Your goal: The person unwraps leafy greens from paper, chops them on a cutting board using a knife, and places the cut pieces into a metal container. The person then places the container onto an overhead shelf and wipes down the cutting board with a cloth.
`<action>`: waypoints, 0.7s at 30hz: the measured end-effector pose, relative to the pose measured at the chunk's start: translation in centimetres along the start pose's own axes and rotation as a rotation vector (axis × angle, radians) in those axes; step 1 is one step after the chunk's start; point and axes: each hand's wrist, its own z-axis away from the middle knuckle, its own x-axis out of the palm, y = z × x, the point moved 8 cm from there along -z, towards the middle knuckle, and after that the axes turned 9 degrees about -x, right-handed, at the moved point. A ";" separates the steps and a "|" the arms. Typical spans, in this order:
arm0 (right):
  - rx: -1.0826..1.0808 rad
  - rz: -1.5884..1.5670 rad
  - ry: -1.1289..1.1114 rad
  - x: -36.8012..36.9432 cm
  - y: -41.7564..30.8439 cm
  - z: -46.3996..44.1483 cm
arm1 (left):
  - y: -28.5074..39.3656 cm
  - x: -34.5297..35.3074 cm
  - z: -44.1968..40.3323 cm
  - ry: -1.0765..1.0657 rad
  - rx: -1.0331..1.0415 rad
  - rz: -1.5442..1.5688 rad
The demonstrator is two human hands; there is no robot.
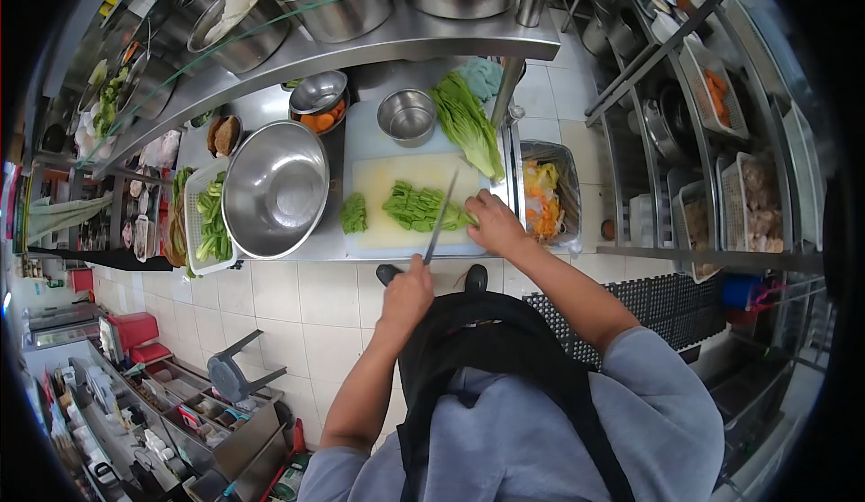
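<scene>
My left hand [410, 295] is closed round the handle of a long knife [441, 214], whose blade slants up and right over the yellow cutting board [374, 173]. At the board's right side, my right hand [494, 223] has its fingers bent over the end of a bunch of green leaves. Beside the blade lie chopped green leaves [410, 206], and a smaller cut pile [354, 214] sits further left. A whole leafy head [468, 123] rests above my right hand, next to a small steel pot [406, 116].
A large steel bowl [276, 190] and a white basket of greens [210, 218] stand left. Carrot pieces [321, 122] sit in a bowl behind. A bin of scraps [546, 200] is at right. A steel shelf [360, 60] overhangs the counter; racks stand far right.
</scene>
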 end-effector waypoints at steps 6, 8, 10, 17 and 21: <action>0.199 0.004 0.128 -0.7 3.7 0.0 | -5.4 -2.9 0.7 0.115 -0.164 -0.023; 0.230 0.000 0.368 -4.7 5.0 1.7 | -6.6 -3.5 1.5 0.118 -0.224 -0.075; 0.325 0.067 0.387 -7.8 8.8 3.4 | -7.5 -4.5 2.2 0.138 -0.306 -0.146; -0.077 0.159 0.041 -8.0 3.1 0.1 | -8.7 -3.1 2.6 0.159 -0.258 -0.302; -0.440 0.166 -0.187 0.1 -3.0 -4.6 | -7.6 -2.6 3.1 0.166 -0.228 -0.381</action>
